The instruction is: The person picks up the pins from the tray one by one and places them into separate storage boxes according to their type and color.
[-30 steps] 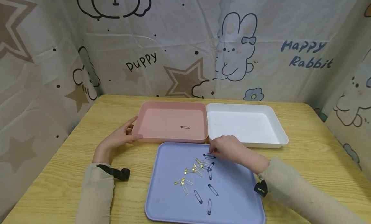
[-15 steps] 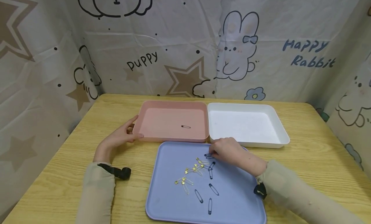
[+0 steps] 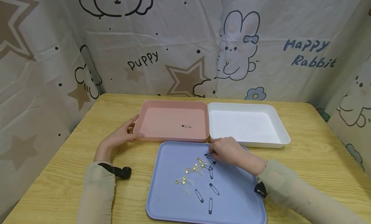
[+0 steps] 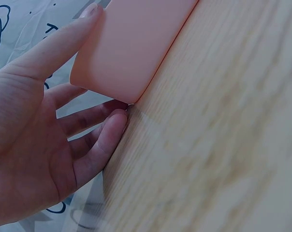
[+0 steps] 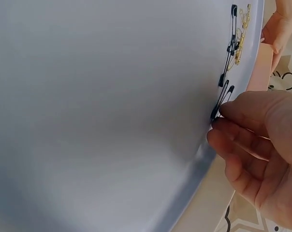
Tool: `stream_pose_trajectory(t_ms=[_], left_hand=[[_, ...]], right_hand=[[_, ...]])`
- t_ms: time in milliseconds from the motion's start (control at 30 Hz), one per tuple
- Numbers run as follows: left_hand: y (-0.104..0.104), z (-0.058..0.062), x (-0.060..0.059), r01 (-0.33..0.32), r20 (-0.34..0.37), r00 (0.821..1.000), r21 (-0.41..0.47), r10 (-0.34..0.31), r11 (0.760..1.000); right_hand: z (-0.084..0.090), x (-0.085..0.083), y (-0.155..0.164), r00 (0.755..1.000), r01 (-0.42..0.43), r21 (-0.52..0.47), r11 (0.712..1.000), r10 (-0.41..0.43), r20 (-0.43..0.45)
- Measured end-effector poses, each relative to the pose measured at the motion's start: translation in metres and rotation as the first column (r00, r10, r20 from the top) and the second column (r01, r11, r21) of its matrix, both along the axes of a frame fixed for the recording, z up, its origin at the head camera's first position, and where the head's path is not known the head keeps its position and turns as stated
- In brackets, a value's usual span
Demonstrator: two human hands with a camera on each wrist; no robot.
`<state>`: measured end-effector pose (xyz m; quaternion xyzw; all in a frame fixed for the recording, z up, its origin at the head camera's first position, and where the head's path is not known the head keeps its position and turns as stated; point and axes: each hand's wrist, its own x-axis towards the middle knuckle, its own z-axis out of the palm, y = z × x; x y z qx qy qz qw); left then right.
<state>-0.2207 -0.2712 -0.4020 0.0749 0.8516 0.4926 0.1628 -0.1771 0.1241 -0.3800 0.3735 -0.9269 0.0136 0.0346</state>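
The right hand (image 3: 229, 151) has its curled fingertips (image 5: 218, 123) on a black safety pin (image 5: 222, 99) lying near the far edge of the blue tray (image 3: 171, 198); whether the pin is gripped yet, I cannot tell. A clean pinch of that one pin, clear of the gold pins (image 3: 197, 167), seems best. The left hand (image 3: 121, 138), fingers relaxed, rests against the pink tray (image 3: 145, 113), steadying it.
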Motion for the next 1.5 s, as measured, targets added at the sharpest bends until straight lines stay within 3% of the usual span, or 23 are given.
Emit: stream_pose_trajectory(t_ms=[233, 567, 1033, 1500], left_hand=[[0.000, 0.001, 0.000, 0.000, -0.008, 1.000, -0.007, -0.001, 1.000], [-0.002, 0.000, 0.000, 0.001, -0.012, 1.000, -0.013, -0.001, 1.000], [-0.002, -0.003, -0.001, 0.003, -0.007, 1.000, -0.001, -0.003, 1.000], [-0.002, -0.001, 0.000, -0.003, -0.002, 1.000, -0.006, 0.003, 1.000]], right_hand=[[0.001, -0.002, 0.000, 1.000, -0.007, -0.038, 0.999, 0.007, -0.002], [0.010, -0.006, -0.007, 0.998, 0.003, -0.095, 0.995, 0.003, 0.064], [0.020, -0.025, -0.022, 0.997, -0.073, -0.200, 0.977, 0.072, -0.010], [0.019, -0.042, -0.043, 0.999, 0.001, -0.207, 0.978, 0.006, 0.034]])
